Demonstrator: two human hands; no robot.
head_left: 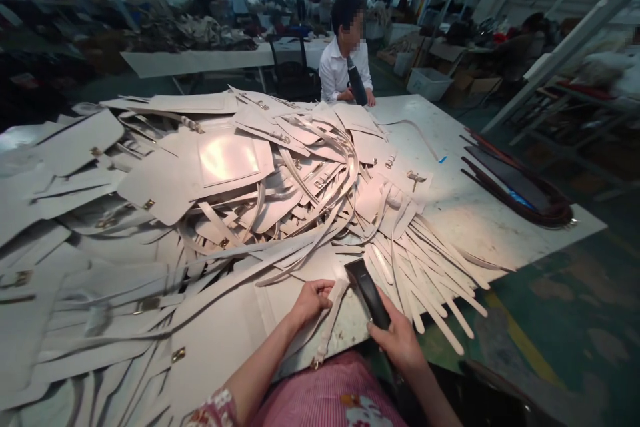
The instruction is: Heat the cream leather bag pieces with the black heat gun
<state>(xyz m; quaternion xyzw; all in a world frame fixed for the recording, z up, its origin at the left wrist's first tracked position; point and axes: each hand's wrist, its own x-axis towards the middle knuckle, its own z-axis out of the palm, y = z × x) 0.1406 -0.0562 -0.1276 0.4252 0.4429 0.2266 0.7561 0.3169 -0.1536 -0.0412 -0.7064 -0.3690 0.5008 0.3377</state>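
Observation:
My left hand (314,301) pinches a narrow beige strap (331,317) near its upper end. The strap hangs toward my lap, with a small metal buckle (317,363) at its lower end. In my right hand (400,340) is a black handheld tool (367,292) with a broad flat head, much like a hair clipper in shape. Its head points up and left, close beside the strap; I cannot tell whether they touch. Under and left of my left hand lies a large beige bag panel (220,327) with a metal clasp (178,354).
Beige panels and straps with metal fittings (320,180) pile across the white table (435,113). Strap ends (440,300) overhang the front edge at right. A dark brown strap bundle (520,187) lies farther right. Across the table, a person in white (330,67) holds a dark object.

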